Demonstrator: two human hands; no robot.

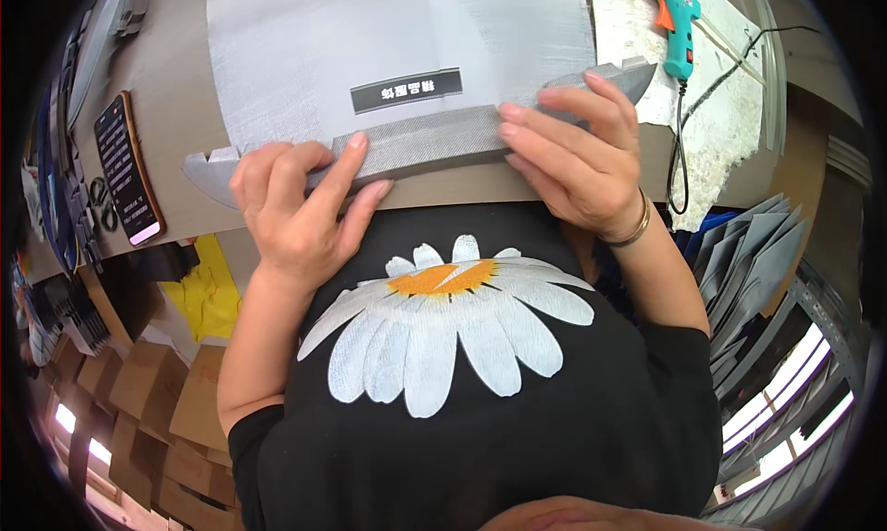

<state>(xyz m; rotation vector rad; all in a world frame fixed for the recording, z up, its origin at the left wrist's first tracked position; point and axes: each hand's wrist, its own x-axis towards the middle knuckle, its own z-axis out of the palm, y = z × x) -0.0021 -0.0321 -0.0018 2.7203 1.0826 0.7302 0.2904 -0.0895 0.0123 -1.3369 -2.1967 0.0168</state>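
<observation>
A large grey sheet [286,60] lies on the table in front of me, a small dark label [407,90] with pale lettering on it. Its near edge is turned up into a narrow grey textured flap [430,143] with pointed ends. My left hand [300,203] is closed on the left part of this flap, index finger on top and thumb at the near side. Toward the right end, my right hand [582,157] holds the flap between bent fingers and thumb; a bracelet [633,226] circles that wrist.
A teal glue gun [681,32] with an orange trigger lies far right on a stained white board [628,46], its cord trailing nearer. A phone [127,170] rests at the table's left. Grey folded sheets [744,263] stand lower right; cardboard boxes [148,378] are stacked lower left.
</observation>
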